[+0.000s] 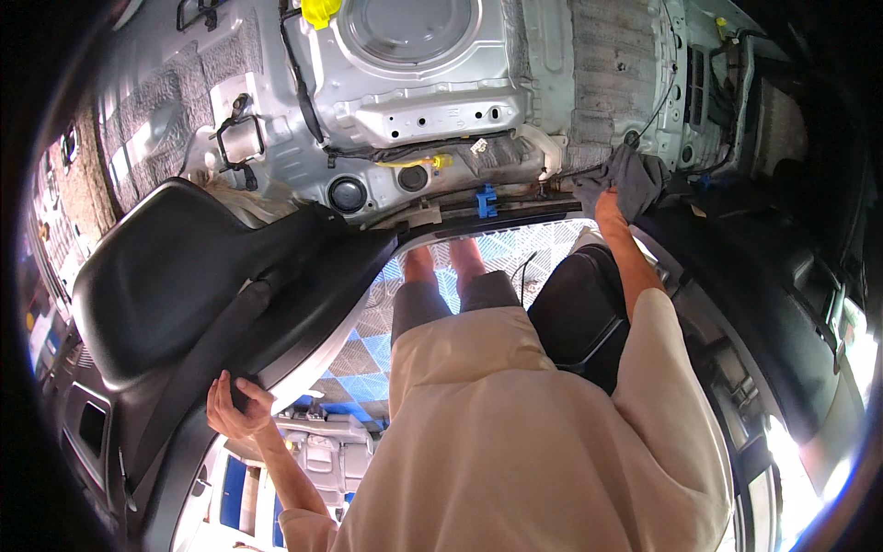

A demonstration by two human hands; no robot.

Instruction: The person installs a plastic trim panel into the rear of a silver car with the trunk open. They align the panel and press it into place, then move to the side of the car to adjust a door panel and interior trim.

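My right hand [611, 210] grips a crumpled grey cloth [635, 179] at the right end of the car body's sill, beside exposed metal floor panels and dark wiring. My left hand [241, 409] is lower left, fingers loosely bent and apart, holding nothing visible, against the edge of a black interior trim panel [156, 285] with a dark seat belt strap [212, 340] along it. A blue clip [487, 201] and a yellow connector [437, 161] sit on the sill and floor between my hands.
A bare metal car floor [405, 37] with wiring and a yellow part [320, 11] fills the top. Black trim [754, 267] curves down the right side; a black panel [570, 313] stands beside my legs. Below the opening are blue and grey floor tiles [359, 359] and grey seats [326, 451].
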